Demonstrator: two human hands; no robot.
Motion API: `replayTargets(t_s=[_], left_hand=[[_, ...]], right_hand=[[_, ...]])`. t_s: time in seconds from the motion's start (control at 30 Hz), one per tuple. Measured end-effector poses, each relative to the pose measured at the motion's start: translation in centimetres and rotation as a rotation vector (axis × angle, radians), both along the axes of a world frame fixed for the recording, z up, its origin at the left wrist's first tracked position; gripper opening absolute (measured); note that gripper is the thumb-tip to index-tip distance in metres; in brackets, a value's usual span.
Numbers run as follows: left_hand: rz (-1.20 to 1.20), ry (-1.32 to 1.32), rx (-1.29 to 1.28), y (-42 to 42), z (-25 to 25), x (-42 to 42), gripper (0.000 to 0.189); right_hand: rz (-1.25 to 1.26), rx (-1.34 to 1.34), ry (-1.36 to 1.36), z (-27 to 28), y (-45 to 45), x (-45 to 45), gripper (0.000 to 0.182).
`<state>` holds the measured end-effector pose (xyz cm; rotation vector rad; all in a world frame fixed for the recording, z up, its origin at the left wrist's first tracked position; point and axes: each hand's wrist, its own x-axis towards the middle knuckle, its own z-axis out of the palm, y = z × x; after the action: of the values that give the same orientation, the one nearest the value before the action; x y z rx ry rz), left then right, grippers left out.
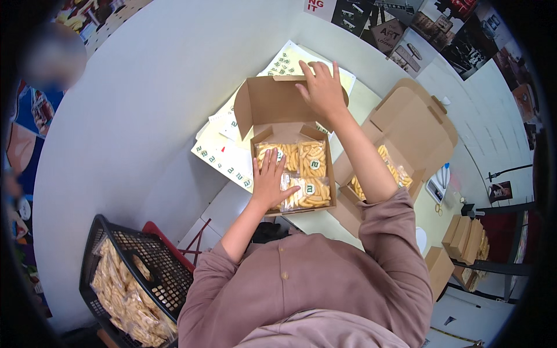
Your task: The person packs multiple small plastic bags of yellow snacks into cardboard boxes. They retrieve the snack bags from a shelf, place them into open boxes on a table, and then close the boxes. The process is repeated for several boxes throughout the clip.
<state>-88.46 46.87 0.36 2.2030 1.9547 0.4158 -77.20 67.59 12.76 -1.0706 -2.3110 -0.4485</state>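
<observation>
In front of me stands a brown cardboard box (pixel 333 191) with its lid (pixel 278 102) raised. Clear bags of yellow stick snacks (pixel 313 154), each with a round sticker, fill its base. My left hand (pixel 270 180) lies flat over the bags on the left side, fingers spread, partly hiding them. At the lid's upper right edge is my right hand (pixel 324 85), its fingers apart and reaching past the rim; whether it presses on the lid I cannot tell. Sticker sheets (pixel 222 163) lie beneath and behind the box.
A second open box (pixel 417 126) with snack bags (pixel 398 172) sits to the right, beside a small digital scale (pixel 436 189) and scissors (pixel 438 209). At lower left, a black plastic basket (pixel 145 248) of bagged snacks rests by a red chair (pixel 167 243). Folded boxes (pixel 463 239) stand on a right-hand shelf.
</observation>
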Motion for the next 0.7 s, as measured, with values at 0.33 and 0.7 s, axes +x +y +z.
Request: replayTargets(t_s=[0.33, 0.7], left_hand=[[-0.138, -0.198, -0.057, 0.0, 2.0, 0.5, 0.087], [-0.714, -0.681, 0.219, -5.6, 8.5, 13.0, 0.079]], right_hand=[[-0.087, -0.242, 0.346, -6.0, -9.8, 4.4, 0.043], [-0.575, -0.343, 0.602, -10.2, -40.5, 16.1, 0.028]])
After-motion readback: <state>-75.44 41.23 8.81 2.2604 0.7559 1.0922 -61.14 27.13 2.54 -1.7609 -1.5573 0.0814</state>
